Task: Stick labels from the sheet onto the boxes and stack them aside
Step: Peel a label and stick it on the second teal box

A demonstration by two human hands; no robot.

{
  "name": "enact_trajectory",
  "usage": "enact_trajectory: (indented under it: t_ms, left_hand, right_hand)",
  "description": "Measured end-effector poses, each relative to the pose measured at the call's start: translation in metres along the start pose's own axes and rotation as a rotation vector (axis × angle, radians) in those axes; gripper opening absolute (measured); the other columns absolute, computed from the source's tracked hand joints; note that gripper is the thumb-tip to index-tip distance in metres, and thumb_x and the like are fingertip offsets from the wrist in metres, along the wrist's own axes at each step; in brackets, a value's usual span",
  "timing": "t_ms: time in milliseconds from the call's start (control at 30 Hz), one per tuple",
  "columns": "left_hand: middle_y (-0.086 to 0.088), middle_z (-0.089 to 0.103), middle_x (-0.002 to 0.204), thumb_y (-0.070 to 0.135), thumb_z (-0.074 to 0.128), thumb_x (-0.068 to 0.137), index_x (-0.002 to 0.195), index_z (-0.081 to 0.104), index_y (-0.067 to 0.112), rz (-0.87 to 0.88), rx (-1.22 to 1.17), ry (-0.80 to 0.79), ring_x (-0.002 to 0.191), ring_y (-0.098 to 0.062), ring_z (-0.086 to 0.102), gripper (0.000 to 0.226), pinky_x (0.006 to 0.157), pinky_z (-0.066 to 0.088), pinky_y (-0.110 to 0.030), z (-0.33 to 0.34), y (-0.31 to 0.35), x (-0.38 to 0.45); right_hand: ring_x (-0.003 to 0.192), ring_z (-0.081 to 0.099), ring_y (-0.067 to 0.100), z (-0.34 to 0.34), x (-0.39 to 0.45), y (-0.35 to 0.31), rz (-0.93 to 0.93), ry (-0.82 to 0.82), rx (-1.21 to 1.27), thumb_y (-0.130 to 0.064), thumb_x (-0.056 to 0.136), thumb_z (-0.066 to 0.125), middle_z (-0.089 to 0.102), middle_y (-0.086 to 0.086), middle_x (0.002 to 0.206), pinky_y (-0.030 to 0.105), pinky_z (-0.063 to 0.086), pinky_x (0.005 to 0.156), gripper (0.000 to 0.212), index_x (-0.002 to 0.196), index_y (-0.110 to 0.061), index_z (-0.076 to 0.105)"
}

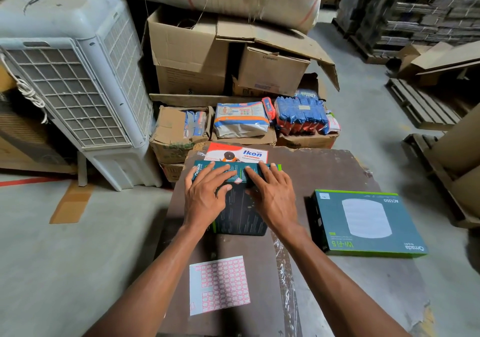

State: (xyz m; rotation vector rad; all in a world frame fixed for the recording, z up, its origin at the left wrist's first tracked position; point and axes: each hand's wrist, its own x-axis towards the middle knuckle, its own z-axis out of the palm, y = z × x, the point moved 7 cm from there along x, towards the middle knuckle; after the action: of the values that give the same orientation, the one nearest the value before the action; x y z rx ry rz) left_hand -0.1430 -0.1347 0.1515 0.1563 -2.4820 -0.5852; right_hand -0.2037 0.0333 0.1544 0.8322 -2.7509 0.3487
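A dark teal Omada box (240, 212) stands in the middle of the brown board (324, 170). My left hand (207, 194) and my right hand (271, 194) both lie on its top with straight fingers reaching to its far edge. A small white label (238, 180) shows on the box between the two hands. The label sheet (219, 284), white with pink-edged stickers, lies flat on the board near me. A second Omada box (366, 222) lies flat at the right. Behind the middle box sits a white and orange Ikon box (236, 153).
A white air cooler (75, 77) stands at the left. Open cardboard cartons (189, 56) and packs of goods (241, 120) crowd the far side. Wooden pallets (420, 105) and cardboard sheets lie at the right. Grey floor surrounds the board.
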Motion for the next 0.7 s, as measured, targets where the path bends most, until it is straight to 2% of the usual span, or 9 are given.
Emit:
enact_trajectory:
  t_ms: [200,333,700]
  left_hand:
    - [0.018,0.064,0.134,0.056,0.073,0.085,0.122,0.071,0.039,-0.033,0.000,0.006,0.138,-0.010,0.049,0.040,0.121,0.016,-0.038,0.0007,0.0008,0.0027]
    - [0.017,0.068,0.129,0.051,0.074,0.086,0.116,0.074,0.037,-0.061,-0.015,0.055,0.135,-0.012,0.052,0.033,0.119,0.020,-0.038,0.0007,0.0022,0.0015]
    - [0.013,0.067,0.132,0.044,0.075,0.089,0.121,0.073,0.033,-0.025,0.015,0.037,0.136,-0.014,0.051,0.034,0.119,0.025,-0.047,0.0024,0.0026,0.0006]
  right_hand:
    - [0.144,0.041,0.040,0.0007,-0.0001,0.0000,-0.013,-0.014,-0.038,-0.039,0.098,0.063,0.045,0.013,0.156,0.052,0.036,0.116,0.061,0.155,-0.030,0.041]
    - [0.147,0.037,0.039,0.0021,-0.0036,-0.0018,-0.004,-0.022,-0.054,-0.038,0.099,0.062,0.042,0.012,0.159,0.051,0.034,0.119,0.062,0.156,-0.031,0.038]
    - [0.147,0.038,0.037,0.0012,-0.0039,-0.0015,0.020,-0.017,-0.022,-0.037,0.097,0.065,0.043,0.010,0.159,0.051,0.033,0.120,0.063,0.155,-0.031,0.041]
